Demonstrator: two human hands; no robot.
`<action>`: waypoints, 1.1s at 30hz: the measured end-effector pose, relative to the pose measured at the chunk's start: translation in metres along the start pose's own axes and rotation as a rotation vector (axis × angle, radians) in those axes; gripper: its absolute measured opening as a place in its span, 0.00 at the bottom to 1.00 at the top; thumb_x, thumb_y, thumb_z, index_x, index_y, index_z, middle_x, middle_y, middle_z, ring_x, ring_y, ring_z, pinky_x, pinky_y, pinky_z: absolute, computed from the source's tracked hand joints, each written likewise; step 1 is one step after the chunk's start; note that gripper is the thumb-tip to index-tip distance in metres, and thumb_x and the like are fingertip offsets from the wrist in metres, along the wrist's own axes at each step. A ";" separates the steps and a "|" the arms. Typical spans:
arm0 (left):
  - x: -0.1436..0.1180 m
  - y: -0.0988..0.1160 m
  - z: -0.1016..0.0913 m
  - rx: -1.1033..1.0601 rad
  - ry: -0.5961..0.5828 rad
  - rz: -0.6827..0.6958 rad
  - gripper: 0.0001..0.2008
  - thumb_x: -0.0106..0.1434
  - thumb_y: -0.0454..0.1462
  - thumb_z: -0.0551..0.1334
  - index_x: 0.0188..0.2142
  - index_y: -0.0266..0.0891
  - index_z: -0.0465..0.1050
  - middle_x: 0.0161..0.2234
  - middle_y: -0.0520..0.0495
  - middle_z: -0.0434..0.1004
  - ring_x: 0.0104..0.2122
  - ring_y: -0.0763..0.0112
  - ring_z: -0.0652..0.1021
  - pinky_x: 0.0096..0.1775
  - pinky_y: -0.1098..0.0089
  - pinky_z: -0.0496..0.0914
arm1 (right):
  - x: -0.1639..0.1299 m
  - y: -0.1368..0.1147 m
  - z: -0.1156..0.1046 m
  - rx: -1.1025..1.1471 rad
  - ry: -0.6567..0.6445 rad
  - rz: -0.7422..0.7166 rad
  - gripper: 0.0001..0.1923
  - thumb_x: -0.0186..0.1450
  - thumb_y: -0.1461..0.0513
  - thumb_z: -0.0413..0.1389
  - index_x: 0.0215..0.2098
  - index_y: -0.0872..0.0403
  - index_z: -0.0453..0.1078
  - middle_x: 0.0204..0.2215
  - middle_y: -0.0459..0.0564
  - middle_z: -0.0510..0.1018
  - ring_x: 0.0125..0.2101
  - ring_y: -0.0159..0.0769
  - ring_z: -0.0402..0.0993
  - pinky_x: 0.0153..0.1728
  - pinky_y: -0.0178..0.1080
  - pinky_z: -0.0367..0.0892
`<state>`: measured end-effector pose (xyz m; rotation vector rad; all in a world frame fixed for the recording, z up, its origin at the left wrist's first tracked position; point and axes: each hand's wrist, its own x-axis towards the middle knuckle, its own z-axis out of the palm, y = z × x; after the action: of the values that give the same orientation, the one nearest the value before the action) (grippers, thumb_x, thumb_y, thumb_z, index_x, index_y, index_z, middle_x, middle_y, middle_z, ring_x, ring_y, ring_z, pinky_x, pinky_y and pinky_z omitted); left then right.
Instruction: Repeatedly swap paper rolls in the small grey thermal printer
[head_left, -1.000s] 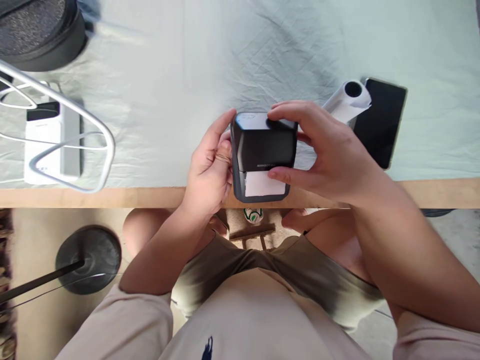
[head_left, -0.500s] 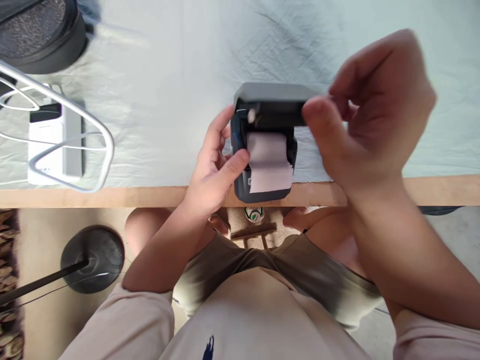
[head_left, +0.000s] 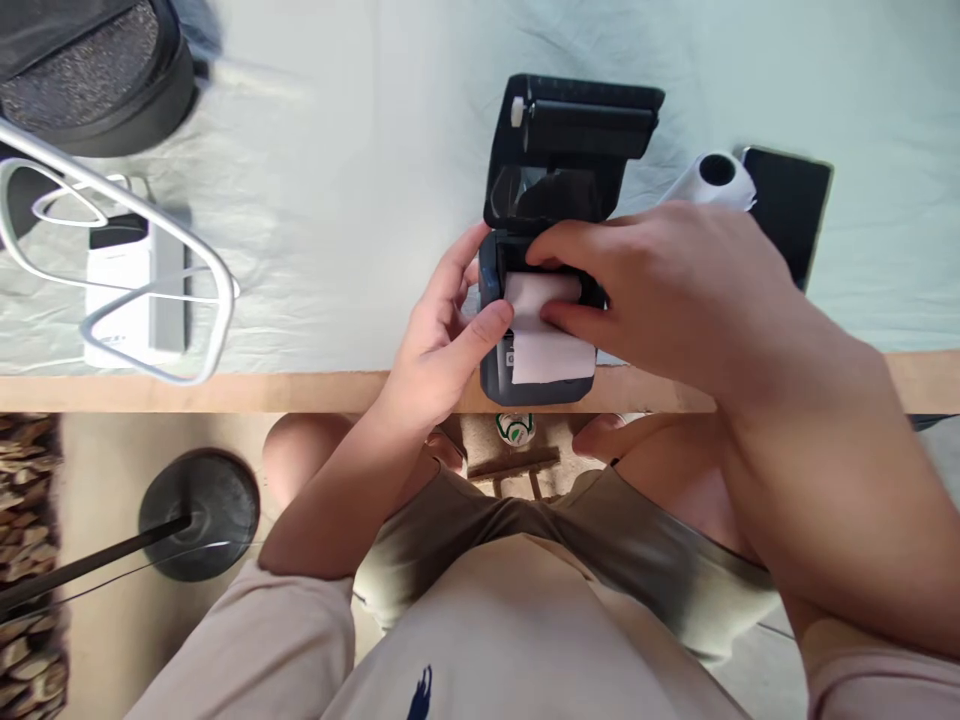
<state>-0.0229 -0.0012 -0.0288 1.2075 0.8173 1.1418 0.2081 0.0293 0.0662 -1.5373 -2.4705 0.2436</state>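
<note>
as lid [head_left: 574, 128] gapes, printer [head_left: 536, 392] by table edge [head_left: 330, 392]

pale floor [head_left: 97, 470] below cloth-covered table [head_left: 360, 180]

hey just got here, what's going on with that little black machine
A person's left hand holds a compact, box-shaped black printer at the table's edge, its dark hinged lid open. The right hand reaches inside, thumb against the white paper roll; whether it grips the roll is unclear. The roll's loose white end lies over the printer's front. Beyond the right hand lie a white cylinder with a black hollow end and a flat black rectangular device.
</note>
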 end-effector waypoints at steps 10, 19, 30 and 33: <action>-0.002 -0.004 0.001 0.013 0.027 0.005 0.35 0.75 0.55 0.73 0.76 0.61 0.69 0.59 0.46 0.80 0.57 0.55 0.85 0.56 0.59 0.84 | -0.020 0.007 -0.032 0.602 0.080 0.143 0.23 0.64 0.62 0.66 0.58 0.47 0.81 0.38 0.43 0.86 0.23 0.22 0.64 0.28 0.34 0.59; 0.000 0.014 0.014 -0.140 0.143 -0.074 0.32 0.70 0.46 0.80 0.71 0.52 0.79 0.53 0.46 0.84 0.57 0.57 0.84 0.58 0.59 0.85 | -0.040 0.076 0.022 0.809 0.321 0.174 0.17 0.64 0.51 0.70 0.47 0.46 0.75 0.40 0.46 0.82 0.33 0.33 0.77 0.34 0.40 0.77; -0.002 0.014 0.015 -0.172 0.114 -0.009 0.26 0.73 0.42 0.78 0.69 0.54 0.81 0.51 0.51 0.86 0.64 0.62 0.82 0.66 0.63 0.79 | -0.058 0.066 0.023 0.232 0.300 -0.067 0.22 0.73 0.49 0.67 0.63 0.43 0.80 0.53 0.49 0.88 0.47 0.45 0.87 0.48 0.49 0.81; -0.001 0.010 0.013 -0.172 0.121 -0.003 0.27 0.73 0.43 0.78 0.69 0.56 0.81 0.51 0.52 0.86 0.64 0.60 0.82 0.65 0.62 0.80 | -0.054 0.070 0.010 0.229 0.528 0.045 0.16 0.77 0.50 0.62 0.60 0.43 0.81 0.55 0.50 0.86 0.54 0.47 0.86 0.55 0.52 0.79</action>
<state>-0.0137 -0.0062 -0.0170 1.0022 0.7938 1.2656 0.2892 0.0111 0.0337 -1.3505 -1.9291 0.1037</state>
